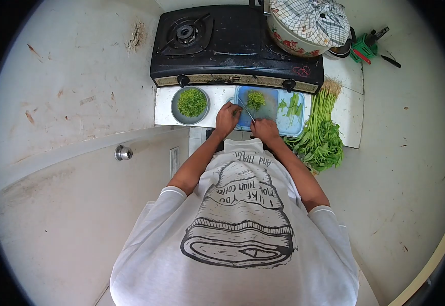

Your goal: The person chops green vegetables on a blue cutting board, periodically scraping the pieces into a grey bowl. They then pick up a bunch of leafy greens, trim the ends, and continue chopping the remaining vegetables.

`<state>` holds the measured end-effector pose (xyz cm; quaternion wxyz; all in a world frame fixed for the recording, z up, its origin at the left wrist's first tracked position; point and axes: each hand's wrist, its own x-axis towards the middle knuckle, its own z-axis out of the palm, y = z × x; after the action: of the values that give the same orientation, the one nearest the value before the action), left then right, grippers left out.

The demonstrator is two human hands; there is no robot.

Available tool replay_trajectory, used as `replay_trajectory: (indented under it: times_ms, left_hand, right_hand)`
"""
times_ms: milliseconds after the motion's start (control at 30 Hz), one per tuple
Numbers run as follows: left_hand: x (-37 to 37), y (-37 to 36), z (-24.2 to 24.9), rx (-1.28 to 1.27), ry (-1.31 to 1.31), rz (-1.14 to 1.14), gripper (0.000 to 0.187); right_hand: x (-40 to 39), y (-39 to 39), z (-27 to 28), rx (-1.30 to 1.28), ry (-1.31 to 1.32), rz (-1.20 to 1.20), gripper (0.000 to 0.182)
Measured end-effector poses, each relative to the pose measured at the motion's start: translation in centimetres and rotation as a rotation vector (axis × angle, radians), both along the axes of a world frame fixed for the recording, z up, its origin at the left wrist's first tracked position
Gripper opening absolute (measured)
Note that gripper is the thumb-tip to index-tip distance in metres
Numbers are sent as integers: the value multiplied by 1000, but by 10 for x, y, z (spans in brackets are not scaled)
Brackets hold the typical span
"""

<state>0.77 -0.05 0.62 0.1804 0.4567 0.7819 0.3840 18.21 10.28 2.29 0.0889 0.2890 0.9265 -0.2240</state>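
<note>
My right hand is wrapped round the handle of a knife, whose blade slants up and left over a blue cutting board. At the board's left edge my left hand is closed, fingers curled on a small bit of leafy greens close to the blade; most of that bit is hidden. Beyond the blade lies a small heap of chopped greens. Several cut leafy pieces rest in a light blue tray at the right. A grey bowl of finely chopped greens stands to the left.
A black two-burner gas stove runs behind the board. On its right burner sits a floral pot topped with a checked cloth. A large bunch of leafy stems overhangs the counter's right front edge. A green basket holds utensils.
</note>
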Motion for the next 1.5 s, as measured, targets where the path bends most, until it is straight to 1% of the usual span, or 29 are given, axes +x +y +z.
replay_trajectory:
  times_ms: [67,267,467,667,967,1167,1267,1500]
  left_hand:
    - [-1,2,0,-33,-54,19,11]
    - [-2,4,-11,-37,-71,32,10]
    - [-2,3,-6,-49,-49,21,7]
    - [0,-1,0,8,41,-1,9]
    - [-3,2,7,27,142,-104,11]
    - [-2,9,5,-31,94,-70,10]
    - [-2,9,4,-32,78,-51,10]
    - [-1,6,4,6,99,-54,10]
  right_hand:
    - [3,1,0,-12,-2,-22,42]
    - [3,0,6,29,15,44,41]
    - [0,-3,-11,19,146,36,41]
    - [-5,-1,-6,-8,44,12,42]
    - [9,10,-3,-12,40,-65,44]
    - [10,7,-5,-34,40,3,42]
    - [7,4,3,-40,2,-3,40]
    - [3,2,-7,-27,51,14,40]
